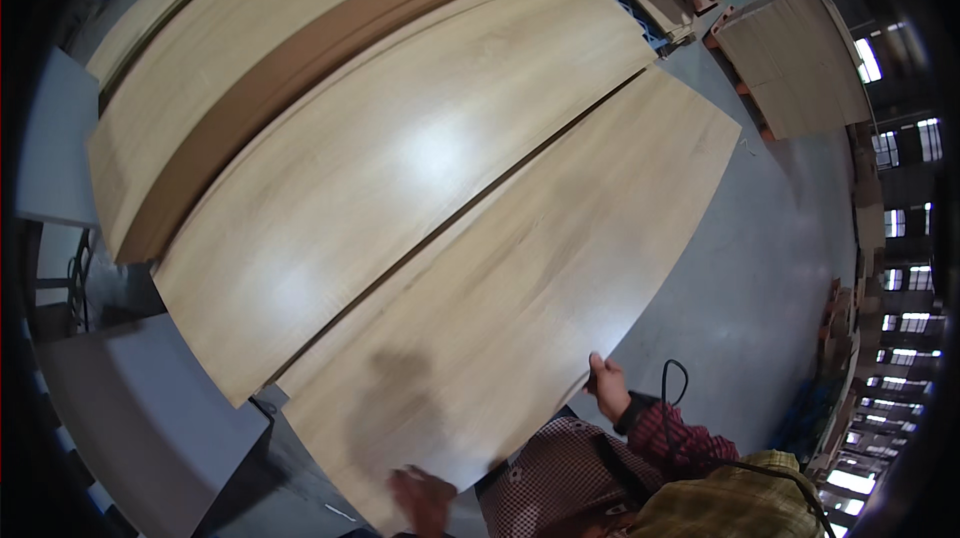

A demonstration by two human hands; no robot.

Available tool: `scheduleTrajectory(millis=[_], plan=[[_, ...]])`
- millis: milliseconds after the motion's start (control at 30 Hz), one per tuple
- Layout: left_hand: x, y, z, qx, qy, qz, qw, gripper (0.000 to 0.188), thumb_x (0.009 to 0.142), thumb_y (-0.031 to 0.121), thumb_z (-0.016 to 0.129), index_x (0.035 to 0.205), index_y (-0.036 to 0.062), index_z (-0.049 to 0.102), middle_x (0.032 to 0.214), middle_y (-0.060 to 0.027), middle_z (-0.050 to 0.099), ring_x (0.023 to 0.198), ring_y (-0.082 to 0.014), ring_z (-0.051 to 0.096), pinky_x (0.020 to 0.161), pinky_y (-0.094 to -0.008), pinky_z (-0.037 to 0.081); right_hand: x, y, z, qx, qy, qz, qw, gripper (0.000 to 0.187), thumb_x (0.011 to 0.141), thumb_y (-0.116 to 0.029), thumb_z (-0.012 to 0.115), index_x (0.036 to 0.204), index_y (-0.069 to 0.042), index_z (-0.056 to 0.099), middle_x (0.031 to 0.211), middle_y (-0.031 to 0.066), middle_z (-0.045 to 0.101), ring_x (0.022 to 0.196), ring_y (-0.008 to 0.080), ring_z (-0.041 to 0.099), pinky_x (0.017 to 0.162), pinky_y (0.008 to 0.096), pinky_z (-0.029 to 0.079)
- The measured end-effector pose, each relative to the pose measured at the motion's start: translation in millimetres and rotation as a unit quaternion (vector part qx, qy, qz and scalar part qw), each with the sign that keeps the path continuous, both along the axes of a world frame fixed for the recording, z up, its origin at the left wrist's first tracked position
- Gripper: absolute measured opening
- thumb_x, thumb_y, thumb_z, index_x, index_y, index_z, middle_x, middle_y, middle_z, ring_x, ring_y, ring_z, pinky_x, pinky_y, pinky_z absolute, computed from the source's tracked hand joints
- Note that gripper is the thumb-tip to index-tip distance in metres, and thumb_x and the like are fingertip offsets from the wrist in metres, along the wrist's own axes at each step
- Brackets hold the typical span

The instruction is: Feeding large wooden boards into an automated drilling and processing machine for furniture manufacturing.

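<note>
A long light wood-grain board (520, 268) lies slantwise in front of me. Its near edge comes close to my body. My right hand (608, 390) grips that board at its near right edge, thumb on top and the other fingers mostly hidden below. Over the near left end of the same board is my left hand (424, 500), smeared by motion. Whether it touches the surface I cannot tell. Beyond a narrow dark gap lies a second wood-grain board (400, 168), roughly parallel to the first.
Behind these boards rises a taller stack of wood-grain panels (190, 178). A grey panel (150, 418) stands at the left. Another panel stack (795, 63) sits at the far right, across the grey floor (740, 268). A black cable (672, 368) loops beside my right arm.
</note>
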State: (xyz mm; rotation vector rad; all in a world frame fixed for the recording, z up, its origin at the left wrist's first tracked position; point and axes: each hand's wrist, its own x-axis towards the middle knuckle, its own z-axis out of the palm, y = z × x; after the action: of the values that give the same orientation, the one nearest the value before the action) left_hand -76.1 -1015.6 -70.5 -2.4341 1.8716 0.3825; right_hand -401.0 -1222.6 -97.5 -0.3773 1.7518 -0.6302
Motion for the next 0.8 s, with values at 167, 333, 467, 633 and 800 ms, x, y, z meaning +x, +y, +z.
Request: scheduleTrajectory(millis=[167,333,467,633,800], plan=[[-32,-91,101,0.153,0.164,-0.099,0.969,0.066,0.075,0.026,0.057,0.129,0.0004,0.028,0.129,-0.0309,0.025,0.117,-0.0437,0.028,0.094,-0.0470,0.029,58,-3,112,-0.005,-0.133,0.012,0.991,0.028,0.087,-0.029,0.048,0.095,-0.002,0.047,0.074,0.0068,0.057,0.062,0.0144,0.059,0.045,0.0191,0.044],[8,-128,123,0.025,0.026,-0.236,0.971,0.045,0.079,0.011,0.049,0.120,-0.0046,0.037,0.102,-0.0275,0.053,0.085,-0.0382,0.055,0.069,-0.0386,0.047,58,-31,121,0.004,-0.323,0.076,0.943,0.025,0.090,-0.018,0.043,0.106,0.000,0.043,0.092,0.0116,0.055,0.087,0.0228,0.060,0.059,0.0246,0.050],[51,-202,206,0.246,0.188,-0.124,0.943,0.035,0.079,0.011,0.049,0.109,-0.0046,0.044,0.076,-0.0231,0.058,0.068,-0.0361,0.057,0.057,-0.0410,0.046,38,-54,12,0.053,-0.298,0.019,0.953,0.029,0.091,-0.029,0.035,0.103,-0.005,0.045,0.087,0.0081,0.056,0.086,0.0214,0.057,0.066,0.0297,0.048],[71,-260,273,0.257,0.224,-0.088,0.936,0.037,0.076,0.011,0.053,0.109,-0.0042,0.047,0.070,-0.0207,0.058,0.060,-0.0341,0.056,0.053,-0.0382,0.044,25,-95,-99,0.041,-0.263,-0.043,0.963,0.039,0.088,-0.050,0.031,0.089,-0.013,0.044,0.073,0.0010,0.048,0.066,0.0146,0.048,0.066,0.0306,0.043],[121,-286,241,0.252,0.318,0.099,0.909,0.022,0.072,0.012,0.057,0.090,-0.0007,0.053,0.067,-0.0116,0.056,0.060,-0.0229,0.053,0.054,-0.0335,0.042,67,-119,-45,0.036,-0.306,-0.195,0.931,0.038,0.087,-0.051,0.033,0.089,-0.015,0.046,0.074,-0.0009,0.049,0.061,0.0109,0.047,0.047,0.0245,0.035]])
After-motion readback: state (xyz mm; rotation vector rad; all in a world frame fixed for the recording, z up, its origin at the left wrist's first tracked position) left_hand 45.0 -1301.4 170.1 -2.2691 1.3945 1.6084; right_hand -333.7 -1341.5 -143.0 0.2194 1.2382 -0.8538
